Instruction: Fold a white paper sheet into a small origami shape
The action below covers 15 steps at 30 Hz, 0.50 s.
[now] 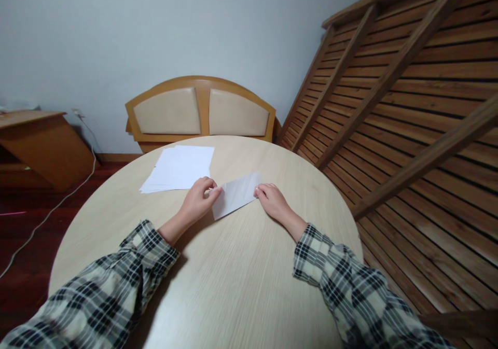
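Between my hands is a white sheet of paper (236, 195), a narrow rectangle that looks folded, with faint crease lines across it. My left hand (200, 199) grips its left end, thumb on top. At the right end, my right hand (271, 199) pinches the paper between thumb and fingers. The sheet is tilted, its right end farther from me, and it is held over the table (233, 266). Just beyond my left hand lies a loose stack of white paper (181, 166), its sheets slightly out of line.
Behind the round table stands a wooden headboard (204, 87) with two padded cream panels. A large slatted wooden frame (389, 115) leans along the right side. To the left are a wooden desk (50, 147) and a white cable (58, 204) running over the dark floor.
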Available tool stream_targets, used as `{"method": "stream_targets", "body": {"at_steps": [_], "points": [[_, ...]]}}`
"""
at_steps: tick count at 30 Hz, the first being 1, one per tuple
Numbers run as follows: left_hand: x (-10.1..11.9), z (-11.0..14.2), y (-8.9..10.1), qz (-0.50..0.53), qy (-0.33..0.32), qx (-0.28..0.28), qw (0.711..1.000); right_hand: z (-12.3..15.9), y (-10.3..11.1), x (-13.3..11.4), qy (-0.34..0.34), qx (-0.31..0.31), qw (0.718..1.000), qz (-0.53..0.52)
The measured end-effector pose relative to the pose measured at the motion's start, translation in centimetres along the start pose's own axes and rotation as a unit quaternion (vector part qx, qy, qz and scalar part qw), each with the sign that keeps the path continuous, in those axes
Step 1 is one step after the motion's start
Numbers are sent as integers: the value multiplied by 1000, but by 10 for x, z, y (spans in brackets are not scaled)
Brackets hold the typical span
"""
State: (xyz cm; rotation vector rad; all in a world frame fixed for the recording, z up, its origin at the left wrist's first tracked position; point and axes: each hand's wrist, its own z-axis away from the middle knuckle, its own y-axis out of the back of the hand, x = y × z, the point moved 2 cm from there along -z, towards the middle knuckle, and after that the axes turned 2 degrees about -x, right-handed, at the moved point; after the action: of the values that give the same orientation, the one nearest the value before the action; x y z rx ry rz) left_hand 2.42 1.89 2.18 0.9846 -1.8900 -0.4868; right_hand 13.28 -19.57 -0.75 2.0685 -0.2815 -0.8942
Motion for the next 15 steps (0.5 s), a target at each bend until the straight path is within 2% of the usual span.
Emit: {"method": "stream_targets", "body": {"at_steps": [4, 7, 10, 15], "points": [[28, 8, -4, 76, -73, -28, 994, 0, 5, 4, -107, 30, 987, -112], [52, 17, -11, 74, -128, -75, 986, 1, 10, 3, -174, 42, 966, -187], [73, 25, -22, 42, -174, -144, 973, 0, 16, -1, -188, 37, 961, -198], [92, 34, -35, 32, -217, -191, 957, -1, 19, -4, -193, 37, 962, -191]]}}
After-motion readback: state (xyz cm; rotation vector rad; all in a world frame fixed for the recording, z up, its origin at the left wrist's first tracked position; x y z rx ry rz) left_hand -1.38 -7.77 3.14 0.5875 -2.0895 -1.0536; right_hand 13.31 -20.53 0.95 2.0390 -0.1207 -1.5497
